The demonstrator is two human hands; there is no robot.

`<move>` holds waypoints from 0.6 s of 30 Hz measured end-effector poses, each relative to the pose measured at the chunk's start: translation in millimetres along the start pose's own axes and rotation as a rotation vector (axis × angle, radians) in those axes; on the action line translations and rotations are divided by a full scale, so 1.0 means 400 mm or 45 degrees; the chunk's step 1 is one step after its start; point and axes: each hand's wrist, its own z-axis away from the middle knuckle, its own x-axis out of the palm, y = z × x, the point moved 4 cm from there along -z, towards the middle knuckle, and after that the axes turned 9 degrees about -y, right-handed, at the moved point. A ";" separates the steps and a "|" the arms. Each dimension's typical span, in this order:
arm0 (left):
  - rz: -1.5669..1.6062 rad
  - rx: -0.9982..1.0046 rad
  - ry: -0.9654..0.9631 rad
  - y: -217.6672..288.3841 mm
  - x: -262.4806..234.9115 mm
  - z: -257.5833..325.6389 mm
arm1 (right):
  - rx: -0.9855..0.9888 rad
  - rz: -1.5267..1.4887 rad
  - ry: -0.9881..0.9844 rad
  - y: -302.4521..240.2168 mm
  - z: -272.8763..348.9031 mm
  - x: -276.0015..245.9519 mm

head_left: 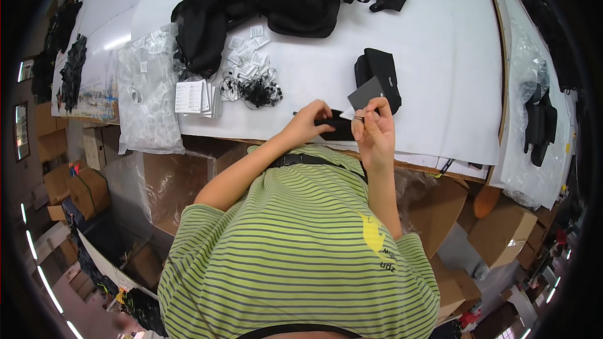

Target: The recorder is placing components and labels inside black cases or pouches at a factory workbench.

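At the near edge of the white table, my left hand (310, 123) is curled with thumb and fingers on a small flat black fabric pouch (340, 130). My right hand (375, 130) is raised just right of the pouch, its fingertips pinched on a dark grey hang tag (364, 93). A white piece shows just below the tag; whether it is part of it I cannot tell. Beyond this hand lie stacked black pouches (384, 70), partly covered by the tag.
Left of my hands lie a tangle of black cords (260, 93), small white packets (256, 43) and a stack of white cards (189, 98). A clear plastic bag (147, 91) hangs over the table edge. Black bags (295, 9) are heaped at the back. Cardboard boxes (502, 232) stand below.
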 end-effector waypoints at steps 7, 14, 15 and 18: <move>-0.114 -0.089 -0.107 0.011 -0.015 0.009 | -0.132 -0.059 0.017 -0.041 -0.004 -0.064; 0.287 -0.108 -0.041 0.040 -0.109 0.033 | -0.179 0.171 0.035 -0.114 0.007 -0.066; 0.288 -0.108 -0.034 0.045 -0.117 0.039 | -0.178 0.190 0.035 -0.118 0.009 -0.066; -0.166 -0.093 -0.010 0.076 -0.136 0.053 | -0.170 0.246 0.021 -0.125 0.012 -0.058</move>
